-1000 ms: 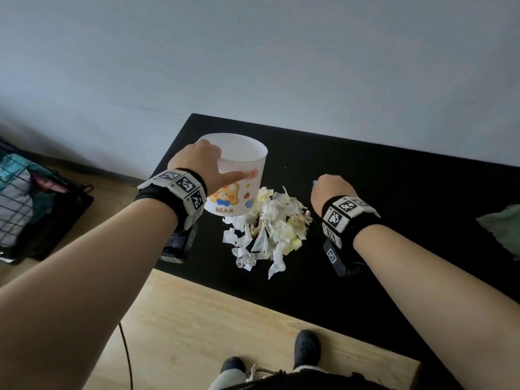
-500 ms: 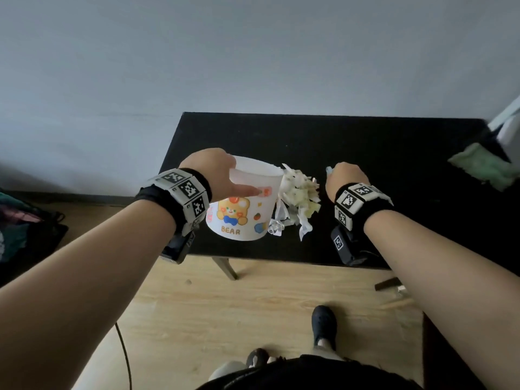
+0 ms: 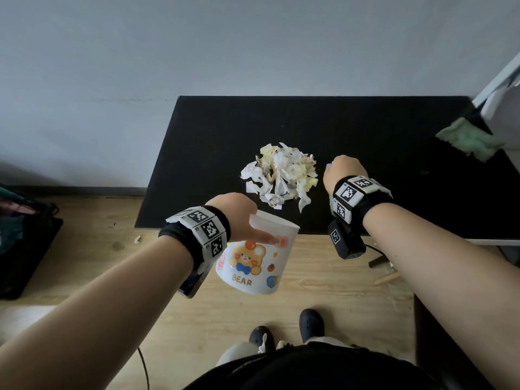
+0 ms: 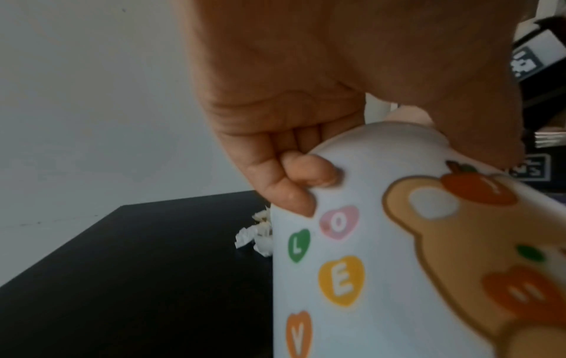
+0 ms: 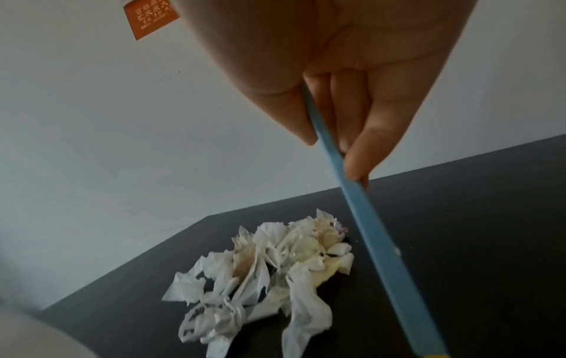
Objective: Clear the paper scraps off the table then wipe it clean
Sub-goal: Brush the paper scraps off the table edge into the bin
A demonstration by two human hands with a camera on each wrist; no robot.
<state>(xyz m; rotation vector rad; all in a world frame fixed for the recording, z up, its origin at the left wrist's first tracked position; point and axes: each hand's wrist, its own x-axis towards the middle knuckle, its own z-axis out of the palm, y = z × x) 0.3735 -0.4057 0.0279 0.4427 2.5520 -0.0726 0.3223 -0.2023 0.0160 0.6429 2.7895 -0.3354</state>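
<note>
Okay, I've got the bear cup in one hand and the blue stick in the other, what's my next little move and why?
Probably sweep the paper scraps toward the table's near edge with the blue stick held in your right hand. Your left hand holds the bear cup below that edge, mouth tilted toward the table, and the scraps lie piled just behind it.

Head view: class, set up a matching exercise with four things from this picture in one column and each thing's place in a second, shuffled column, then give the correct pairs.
Things
1. paper scraps
2. bear cup
3. green cloth
4. blue stick

Places
A. gripped in the right hand
B. piled on the black table
C. held by the left hand below the table's near edge
D. at the table's far right edge

Pairs: 1-B, 2-C, 3-D, 4-A
</note>
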